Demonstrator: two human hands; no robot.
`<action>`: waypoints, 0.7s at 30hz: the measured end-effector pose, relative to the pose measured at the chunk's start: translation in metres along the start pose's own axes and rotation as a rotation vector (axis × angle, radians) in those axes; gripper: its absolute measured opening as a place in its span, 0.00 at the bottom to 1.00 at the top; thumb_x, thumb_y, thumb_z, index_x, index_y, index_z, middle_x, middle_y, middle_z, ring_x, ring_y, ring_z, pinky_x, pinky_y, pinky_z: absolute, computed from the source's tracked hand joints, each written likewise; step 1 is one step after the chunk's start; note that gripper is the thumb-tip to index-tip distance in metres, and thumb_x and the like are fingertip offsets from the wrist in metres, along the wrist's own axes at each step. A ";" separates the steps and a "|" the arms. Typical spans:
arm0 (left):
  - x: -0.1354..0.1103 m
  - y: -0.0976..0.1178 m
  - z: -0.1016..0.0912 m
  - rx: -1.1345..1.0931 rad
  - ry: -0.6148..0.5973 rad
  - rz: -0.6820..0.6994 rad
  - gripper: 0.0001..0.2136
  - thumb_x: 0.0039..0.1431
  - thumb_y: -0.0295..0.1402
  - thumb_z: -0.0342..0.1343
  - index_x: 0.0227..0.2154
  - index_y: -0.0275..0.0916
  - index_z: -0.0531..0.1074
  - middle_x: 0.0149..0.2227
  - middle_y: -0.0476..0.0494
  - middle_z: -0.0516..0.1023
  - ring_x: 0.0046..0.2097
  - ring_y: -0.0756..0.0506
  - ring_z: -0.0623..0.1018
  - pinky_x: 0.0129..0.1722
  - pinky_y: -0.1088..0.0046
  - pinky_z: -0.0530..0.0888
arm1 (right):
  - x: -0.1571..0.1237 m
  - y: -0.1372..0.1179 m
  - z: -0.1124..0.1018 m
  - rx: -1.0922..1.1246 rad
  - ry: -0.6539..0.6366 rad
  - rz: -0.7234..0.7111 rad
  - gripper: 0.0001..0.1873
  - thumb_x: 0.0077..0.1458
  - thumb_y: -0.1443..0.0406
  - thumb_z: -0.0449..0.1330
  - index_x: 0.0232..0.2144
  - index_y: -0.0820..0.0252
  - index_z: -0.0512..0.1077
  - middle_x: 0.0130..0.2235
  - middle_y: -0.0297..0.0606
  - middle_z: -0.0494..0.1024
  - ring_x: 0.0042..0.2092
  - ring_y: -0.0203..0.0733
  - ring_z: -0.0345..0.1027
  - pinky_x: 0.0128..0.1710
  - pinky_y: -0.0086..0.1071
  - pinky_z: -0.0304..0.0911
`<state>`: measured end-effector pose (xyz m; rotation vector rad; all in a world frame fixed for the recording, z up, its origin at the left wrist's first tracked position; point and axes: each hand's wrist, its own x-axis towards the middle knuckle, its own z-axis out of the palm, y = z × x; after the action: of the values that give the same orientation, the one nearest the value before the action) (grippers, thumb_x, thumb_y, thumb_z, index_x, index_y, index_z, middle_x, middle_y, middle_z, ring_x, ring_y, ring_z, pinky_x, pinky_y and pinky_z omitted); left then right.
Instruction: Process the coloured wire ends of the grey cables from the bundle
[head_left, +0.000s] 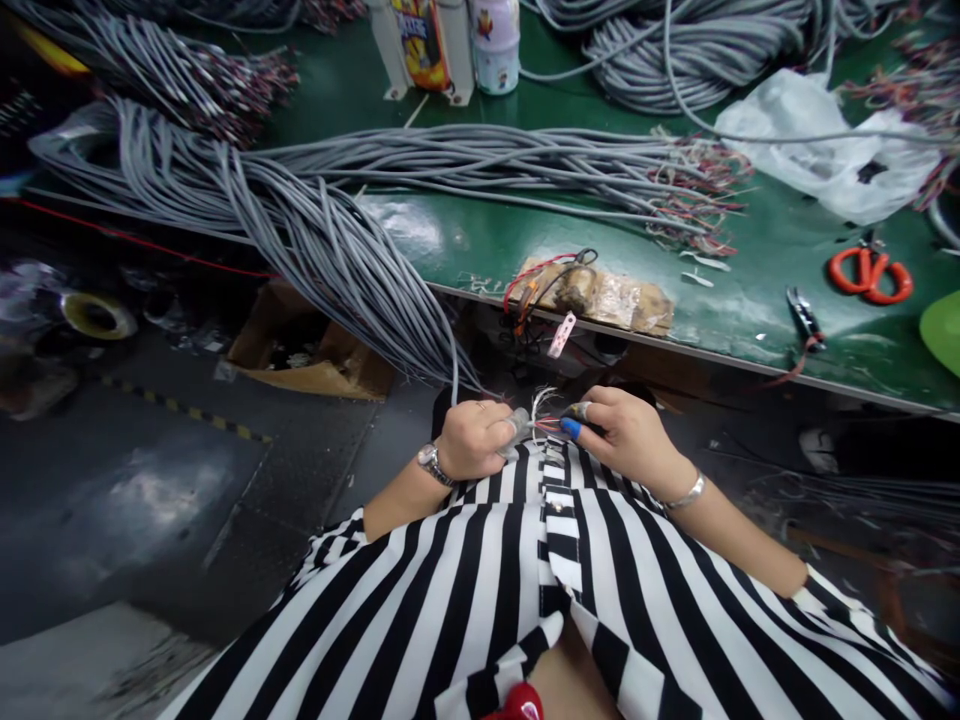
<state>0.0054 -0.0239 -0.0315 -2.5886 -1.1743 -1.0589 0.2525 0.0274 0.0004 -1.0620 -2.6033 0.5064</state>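
My left hand (476, 438), a watch at its wrist and a grey covering on a fingertip, is closed around the end of a grey cable (454, 365). Thin red and white wires (546, 424) and pale frayed strands stick out of that end between my hands. With thumb and finger, my right hand (626, 432) pinches the wire tips; its thumb wears a blue cover and another finger a grey one. From the bench, a thick bundle of grey cables (360, 270) hangs over the edge toward my left hand. Both hands are close to my striped shirt, below the bench edge.
On the green bench (420, 225) lie more grey cables with stripped ends (697, 190), orange-handled scissors (870, 275), small pliers (805, 318) and a plastic bag (825, 140). A taped wooden block (600, 293) with wires sits at the edge. A cardboard box (315, 350) stands below.
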 end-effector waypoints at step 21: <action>-0.001 -0.001 0.000 -0.042 0.040 -0.022 0.03 0.55 0.27 0.51 0.30 0.39 0.69 0.29 0.45 0.77 0.28 0.49 0.73 0.29 0.72 0.68 | 0.000 0.004 0.003 0.183 0.067 0.000 0.15 0.61 0.61 0.55 0.28 0.61 0.75 0.33 0.42 0.75 0.33 0.40 0.68 0.33 0.32 0.61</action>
<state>0.0041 -0.0244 -0.0323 -2.5786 -1.1868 -1.1474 0.2538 0.0291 -0.0034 -1.0007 -2.4447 0.6824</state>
